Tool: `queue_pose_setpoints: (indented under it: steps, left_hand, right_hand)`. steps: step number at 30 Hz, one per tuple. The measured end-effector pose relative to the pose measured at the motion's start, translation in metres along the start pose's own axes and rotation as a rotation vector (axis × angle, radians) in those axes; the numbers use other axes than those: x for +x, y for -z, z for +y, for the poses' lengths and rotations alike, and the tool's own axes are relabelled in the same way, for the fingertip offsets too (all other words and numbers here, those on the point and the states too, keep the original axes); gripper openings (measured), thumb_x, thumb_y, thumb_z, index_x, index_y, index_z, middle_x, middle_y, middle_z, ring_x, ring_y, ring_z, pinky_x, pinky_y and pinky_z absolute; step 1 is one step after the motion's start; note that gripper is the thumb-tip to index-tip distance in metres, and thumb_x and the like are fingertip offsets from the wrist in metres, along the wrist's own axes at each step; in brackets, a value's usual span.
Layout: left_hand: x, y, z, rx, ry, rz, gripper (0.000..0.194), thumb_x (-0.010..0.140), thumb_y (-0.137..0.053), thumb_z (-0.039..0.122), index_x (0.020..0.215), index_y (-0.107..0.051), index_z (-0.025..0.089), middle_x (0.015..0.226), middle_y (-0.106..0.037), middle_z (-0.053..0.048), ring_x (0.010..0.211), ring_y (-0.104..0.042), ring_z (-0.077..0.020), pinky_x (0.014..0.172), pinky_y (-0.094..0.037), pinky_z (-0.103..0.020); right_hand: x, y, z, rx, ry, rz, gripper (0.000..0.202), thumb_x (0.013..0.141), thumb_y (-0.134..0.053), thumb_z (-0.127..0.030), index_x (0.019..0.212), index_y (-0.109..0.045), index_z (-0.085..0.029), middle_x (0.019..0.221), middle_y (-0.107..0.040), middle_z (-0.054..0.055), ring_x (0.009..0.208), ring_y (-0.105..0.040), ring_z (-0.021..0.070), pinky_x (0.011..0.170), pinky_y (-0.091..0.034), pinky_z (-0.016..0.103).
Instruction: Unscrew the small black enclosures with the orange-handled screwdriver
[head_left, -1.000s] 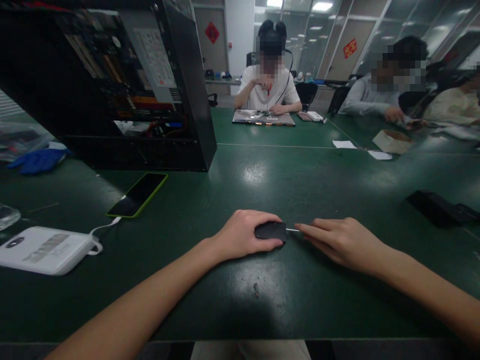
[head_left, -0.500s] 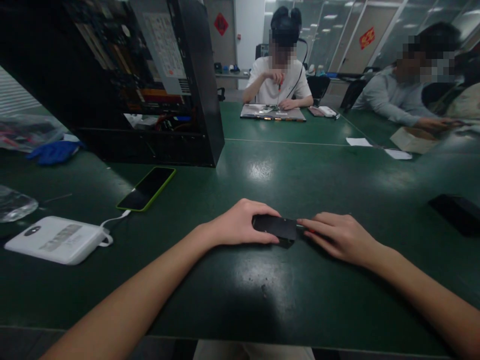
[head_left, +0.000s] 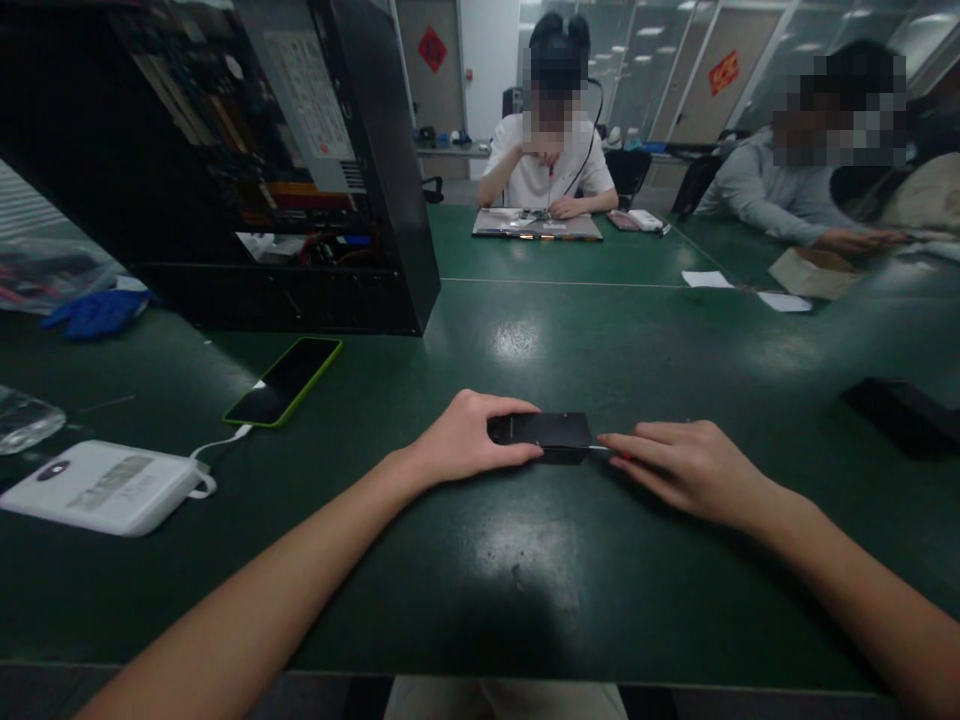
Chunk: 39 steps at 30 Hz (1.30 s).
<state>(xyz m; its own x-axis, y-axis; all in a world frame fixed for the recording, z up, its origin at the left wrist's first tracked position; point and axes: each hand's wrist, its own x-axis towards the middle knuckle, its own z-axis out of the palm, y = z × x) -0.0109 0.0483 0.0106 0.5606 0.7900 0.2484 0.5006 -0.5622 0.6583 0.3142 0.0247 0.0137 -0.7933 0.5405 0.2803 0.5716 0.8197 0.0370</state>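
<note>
My left hand (head_left: 461,440) grips a small black rectangular box (head_left: 564,430) from its left end, thumb on the near side and fingers on the far side. A thin metal shaft, seemingly a screwdriver (head_left: 598,448), reaches toward the box's right end. Closed around its red handle is my right hand (head_left: 694,465), which hides most of the tool. The shaft's tip is at or very close to the box's right edge; contact is too small to tell.
A computer case (head_left: 367,300) with bared inside stands at back left. Nearby lie a green-edged phone (head_left: 285,382), a white power bank (head_left: 112,485), and a blue glove (head_left: 97,312). A dark object (head_left: 904,415) lies at right. Two people (head_left: 544,160) sit across the green table (head_left: 637,600).
The black box has tilted: less of its near lower corner hangs down, and its right end now looks level. The screwdriver's shaft still points at that end. The whole view has shifted slightly.
</note>
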Motion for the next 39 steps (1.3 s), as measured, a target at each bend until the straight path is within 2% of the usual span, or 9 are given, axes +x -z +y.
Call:
queue_pose_setpoints:
  steps: [4, 9, 17, 22, 39]
  left_hand:
    - [-0.001, -0.012, 0.005, 0.004, 0.016, 0.104, 0.043, 0.086, -0.082, 0.041, 0.122, -0.077, 0.018, 0.114, -0.081, -0.007, 0.097, -0.077, -0.0237, 0.087, -0.058, -0.034]
    - [-0.001, -0.019, 0.01, 0.007, 0.065, 0.168, 0.04, 0.085, -0.083, 0.042, 0.117, -0.078, 0.018, 0.11, -0.081, -0.007, 0.093, -0.077, -0.0238, 0.087, -0.06, -0.036]
    - [-0.002, -0.012, 0.007, 0.012, -0.017, 0.062, 0.044, 0.088, -0.078, 0.035, 0.128, -0.073, 0.017, 0.113, -0.081, -0.006, 0.094, -0.077, -0.0224, 0.083, -0.058, -0.033]
    - [-0.001, -0.014, 0.006, 0.0, 0.003, 0.082, 0.043, 0.087, -0.078, 0.034, 0.127, -0.074, 0.017, 0.114, -0.081, -0.006, 0.095, -0.077, -0.0219, 0.084, -0.058, -0.032]
    - [-0.001, -0.015, 0.006, -0.004, 0.002, 0.087, 0.043, 0.089, -0.079, 0.034, 0.128, -0.073, 0.017, 0.117, -0.08, -0.006, 0.098, -0.077, -0.0229, 0.086, -0.058, -0.033]
  right_hand:
    - [0.002, -0.005, -0.004, -0.015, -0.027, 0.027, 0.031, 0.108, -0.05, -0.03, 0.13, -0.069, -0.018, 0.085, -0.069, 0.002, 0.07, -0.064, 0.0124, 0.061, -0.041, 0.026]
    - [0.005, -0.006, -0.01, -0.066, -0.038, 0.072, 0.028, 0.107, -0.051, -0.031, 0.123, -0.07, -0.016, 0.085, -0.069, 0.003, 0.068, -0.063, 0.0123, 0.06, -0.04, 0.026]
    - [0.002, 0.004, -0.006, -0.111, 0.025, 0.073, 0.022, 0.105, -0.055, -0.027, 0.117, -0.07, -0.017, 0.083, -0.068, 0.003, 0.067, -0.061, 0.0136, 0.061, -0.038, 0.029]
    - [0.001, 0.006, -0.003, -0.126, 0.039, 0.116, 0.02, 0.104, -0.057, -0.027, 0.115, -0.071, -0.017, 0.08, -0.066, 0.001, 0.065, -0.06, 0.0138, 0.059, -0.036, 0.03]
    - [0.004, -0.002, -0.012, -0.139, 0.044, 0.143, 0.02, 0.105, -0.058, -0.028, 0.117, -0.069, -0.017, 0.082, -0.067, 0.001, 0.066, -0.06, 0.0136, 0.059, -0.037, 0.031]
